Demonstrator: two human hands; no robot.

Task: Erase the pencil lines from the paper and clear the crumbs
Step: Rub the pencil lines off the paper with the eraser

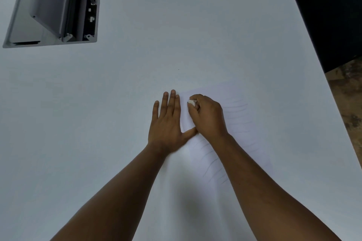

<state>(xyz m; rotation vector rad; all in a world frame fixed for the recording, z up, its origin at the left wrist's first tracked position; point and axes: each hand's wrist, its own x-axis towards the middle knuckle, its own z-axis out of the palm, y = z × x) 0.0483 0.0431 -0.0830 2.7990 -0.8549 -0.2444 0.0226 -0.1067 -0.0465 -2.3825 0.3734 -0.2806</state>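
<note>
On the near right part of the white table [176,25] sits the sheet of paper [239,123], so close in colour to the tabletop that its outline is hard to pick out. There's loads of bare surface to the left and toward the far edge; the right edge of the table runs diagonally just past the paper, with a dark panel [329,15] and brownish floor [350,103] beyond it. Way off at the far left corner there's a grey open cable box [52,8] sunk into the top, well apart from everything.

The paper's long axis runs from near to far, leaning a bit right. Faint curved pencil lines [213,164] show on its near part and again to the right of the hands.

The left hand [168,123] lies flat with fingers straight and close together, thumb stuck out to the right, pressing on the paper's left edge. The right hand [207,117] is curled up tight, pinching a small white eraser [192,102] at its fingertips and holding it down on the far left part of the sheet. The two hands touch at the left thumb. Can't make out any crumbs.
</note>
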